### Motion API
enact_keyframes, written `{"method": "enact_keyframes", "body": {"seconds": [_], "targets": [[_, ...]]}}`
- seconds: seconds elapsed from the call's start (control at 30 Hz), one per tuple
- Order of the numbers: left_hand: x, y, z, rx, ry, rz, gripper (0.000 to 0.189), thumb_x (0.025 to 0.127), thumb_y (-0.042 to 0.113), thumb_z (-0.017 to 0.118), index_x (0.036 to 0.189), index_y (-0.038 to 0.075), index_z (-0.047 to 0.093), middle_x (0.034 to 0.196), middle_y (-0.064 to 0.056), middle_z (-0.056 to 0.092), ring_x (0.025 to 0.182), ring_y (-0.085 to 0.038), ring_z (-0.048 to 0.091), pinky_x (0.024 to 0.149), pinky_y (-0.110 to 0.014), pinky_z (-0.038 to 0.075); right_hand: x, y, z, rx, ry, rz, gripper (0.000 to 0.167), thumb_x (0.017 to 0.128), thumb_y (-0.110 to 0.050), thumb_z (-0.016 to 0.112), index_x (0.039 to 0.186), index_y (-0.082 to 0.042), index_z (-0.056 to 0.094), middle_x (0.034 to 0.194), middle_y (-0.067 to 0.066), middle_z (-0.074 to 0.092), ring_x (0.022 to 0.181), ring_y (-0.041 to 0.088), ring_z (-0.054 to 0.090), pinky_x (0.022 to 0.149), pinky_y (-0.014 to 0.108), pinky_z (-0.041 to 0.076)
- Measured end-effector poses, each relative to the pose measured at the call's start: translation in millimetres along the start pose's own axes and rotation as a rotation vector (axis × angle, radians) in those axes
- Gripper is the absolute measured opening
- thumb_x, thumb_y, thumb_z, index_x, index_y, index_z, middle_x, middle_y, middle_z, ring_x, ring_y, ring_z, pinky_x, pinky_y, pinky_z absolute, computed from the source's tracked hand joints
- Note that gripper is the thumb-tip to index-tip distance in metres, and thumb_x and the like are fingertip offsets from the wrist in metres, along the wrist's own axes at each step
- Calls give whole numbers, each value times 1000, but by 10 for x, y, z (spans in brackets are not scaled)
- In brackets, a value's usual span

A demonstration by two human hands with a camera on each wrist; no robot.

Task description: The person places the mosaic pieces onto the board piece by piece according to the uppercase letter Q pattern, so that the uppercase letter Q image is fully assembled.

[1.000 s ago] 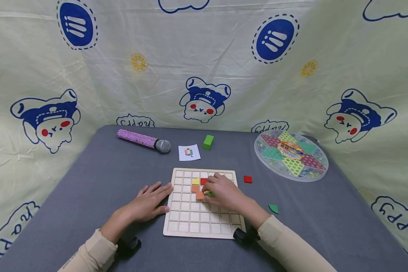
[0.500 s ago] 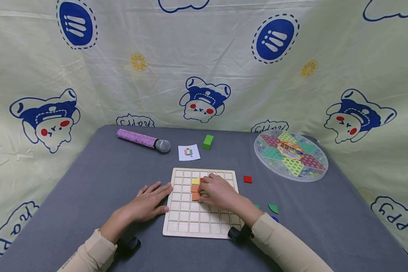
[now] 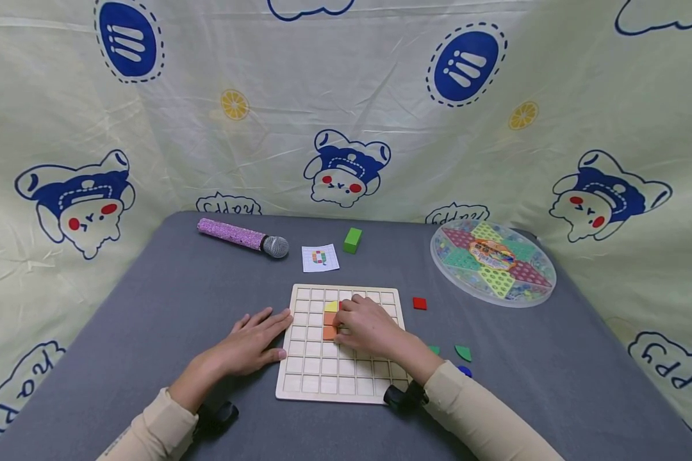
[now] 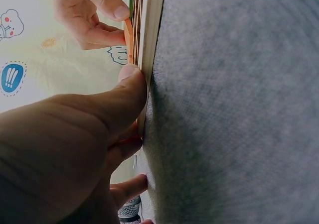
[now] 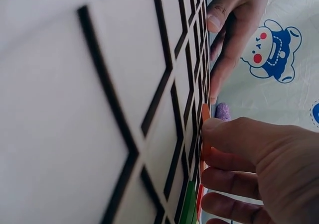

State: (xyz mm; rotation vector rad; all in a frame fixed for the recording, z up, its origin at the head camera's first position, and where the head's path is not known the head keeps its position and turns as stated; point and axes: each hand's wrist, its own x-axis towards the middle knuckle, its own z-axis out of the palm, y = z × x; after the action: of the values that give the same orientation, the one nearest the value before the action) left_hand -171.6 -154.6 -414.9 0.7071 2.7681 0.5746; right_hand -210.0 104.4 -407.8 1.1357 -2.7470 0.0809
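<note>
A square wooden grid board lies on the table. My left hand is spread beside it, with thumb and fingertips at its left edge. Over the middle of the board, my right hand pinches an orange square tile between thumb and finger; this tile stands close against the grid in the right wrist view. Directly beyond it sit another orange tile and a yellow tile. A red tile and a green tile lie under my right hand, mostly hidden in the head view.
Right of the board are a red tile, a green quarter-round piece and a blue piece. Farther back lie a purple microphone, a pattern card, a green block and a round game box.
My right hand has shifted left with the orange tile, which now lines up with the other orange one. Its arm has uncovered the blue piece and another green piece. My left hand stays put.
</note>
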Motion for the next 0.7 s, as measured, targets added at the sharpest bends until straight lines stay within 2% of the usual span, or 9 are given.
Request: {"method": "enact_keyframes", "body": {"seconds": [0.3, 0.53, 0.7], "targets": [[-3, -8, 7, -4, 4, 5, 63, 94, 34, 55, 149, 14, 30, 156, -5, 28, 145, -37, 17, 111, -65, 11, -42, 13, -28, 6, 16, 10, 12, 80, -28, 72, 88, -20, 73, 87, -6, 65, 82, 15, 53, 72, 28, 45], [-6, -2, 8, -3, 14, 10, 64, 94, 33, 55, 149, 13, 30, 156, -6, 29, 145, -37, 17, 111, -65, 11, -153, 99, -105, 16, 3, 84, 22, 79, -32, 75, 95, -17, 73, 91, -3, 65, 86, 15, 53, 77, 31, 46], [-8, -9, 5, 1, 17, 14, 63, 94, 33, 55, 149, 12, 30, 156, -6, 29, 145, -38, 18, 111, -66, 12, -298, 209, -174, 40, 40, 123, 25, 77, -31, 77, 96, -15, 74, 91, -2, 65, 86, 14, 53, 75, 31, 46]]}}
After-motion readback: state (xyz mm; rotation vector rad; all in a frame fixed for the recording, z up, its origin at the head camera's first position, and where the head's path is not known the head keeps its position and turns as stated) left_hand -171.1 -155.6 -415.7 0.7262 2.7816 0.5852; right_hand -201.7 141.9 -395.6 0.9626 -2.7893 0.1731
